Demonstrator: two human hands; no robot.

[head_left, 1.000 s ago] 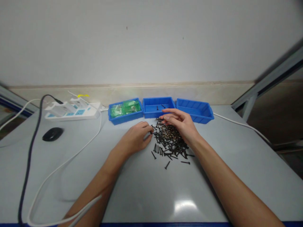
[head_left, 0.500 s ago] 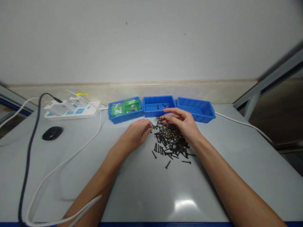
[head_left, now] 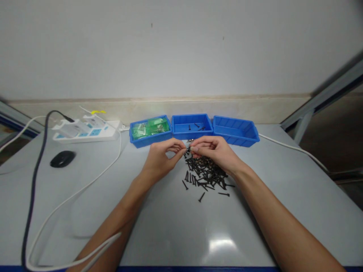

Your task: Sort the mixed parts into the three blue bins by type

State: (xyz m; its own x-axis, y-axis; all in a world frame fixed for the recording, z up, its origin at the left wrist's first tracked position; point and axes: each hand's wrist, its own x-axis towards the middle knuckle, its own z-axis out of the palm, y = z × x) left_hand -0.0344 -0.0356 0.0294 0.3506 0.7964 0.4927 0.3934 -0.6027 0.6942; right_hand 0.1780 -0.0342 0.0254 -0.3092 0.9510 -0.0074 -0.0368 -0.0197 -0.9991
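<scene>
Many dark screws (head_left: 208, 175) lie heaped; left hand (head_left: 162, 156) fronts right hand (head_left: 218, 151).

Dark pointed screws (head_left: 212, 175), heaped loosely on a pale tabletop (head_left: 170, 226), some brownish, a few lying apart

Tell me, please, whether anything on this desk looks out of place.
Two things: a white cable crosses in front of the left forearm, an awkward spot for it, and a few stray screws lie apart from the main pile. Nothing looks clearly damaged.
</scene>
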